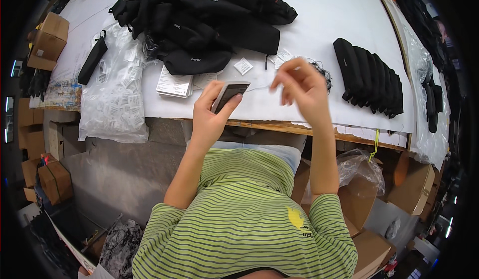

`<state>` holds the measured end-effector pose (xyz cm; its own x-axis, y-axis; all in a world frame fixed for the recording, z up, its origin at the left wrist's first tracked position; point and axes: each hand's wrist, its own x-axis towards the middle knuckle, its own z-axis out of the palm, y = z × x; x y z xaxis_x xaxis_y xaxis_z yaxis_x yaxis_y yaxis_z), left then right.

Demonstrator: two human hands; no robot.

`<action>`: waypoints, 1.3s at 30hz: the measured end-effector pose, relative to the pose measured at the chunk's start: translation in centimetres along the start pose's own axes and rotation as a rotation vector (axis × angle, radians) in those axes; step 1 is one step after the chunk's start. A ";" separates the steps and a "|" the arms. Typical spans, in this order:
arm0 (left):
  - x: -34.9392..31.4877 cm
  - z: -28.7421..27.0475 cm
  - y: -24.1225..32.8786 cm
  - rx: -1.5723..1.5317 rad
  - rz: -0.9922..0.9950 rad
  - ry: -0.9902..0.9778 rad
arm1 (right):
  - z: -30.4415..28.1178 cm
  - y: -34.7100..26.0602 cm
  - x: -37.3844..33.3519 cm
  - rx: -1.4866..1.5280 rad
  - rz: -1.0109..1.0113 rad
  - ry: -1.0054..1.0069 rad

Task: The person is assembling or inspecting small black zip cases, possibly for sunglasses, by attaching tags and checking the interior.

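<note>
We hold a small grey card above the front edge of the white counter, left hand fingers clamped on it. Our right hand pinches a thin string running from the card. Black pouches lie heaped beyond; folded black cases stand in a row at right.

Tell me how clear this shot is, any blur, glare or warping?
Head view: even, bright light with soft shadows; the white table looks a bit washed out. Fisheye bends the table edge, and the corners go black. The right hand is slightly motion-blurred; the left hand and its card look sharper.
</note>
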<state>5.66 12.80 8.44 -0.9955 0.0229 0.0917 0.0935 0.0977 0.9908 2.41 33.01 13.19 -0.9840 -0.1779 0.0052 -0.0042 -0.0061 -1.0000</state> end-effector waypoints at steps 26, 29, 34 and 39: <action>-0.6 -1.4 -0.2 -0.473 -0.274 -0.430 | 1.8 2.9 -3.7 -0.170 -0.107 -0.121; -0.8 -0.8 -0.3 -0.389 -0.312 -0.502 | 1.9 3.3 -3.8 -0.168 -0.039 -0.186; -0.8 -0.6 -0.6 -0.203 -0.195 -0.454 | 1.9 4.4 -3.8 -0.119 0.026 -0.173; -0.9 0.5 -0.7 -0.222 -0.138 -0.365 | 1.8 5.2 -3.7 0.118 0.121 -0.214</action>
<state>6.53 13.16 7.58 -0.9248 0.3777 -0.0447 -0.0850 -0.0907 0.9922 6.38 31.89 7.99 -0.9160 -0.3884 -0.1004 0.1440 -0.0845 -0.9860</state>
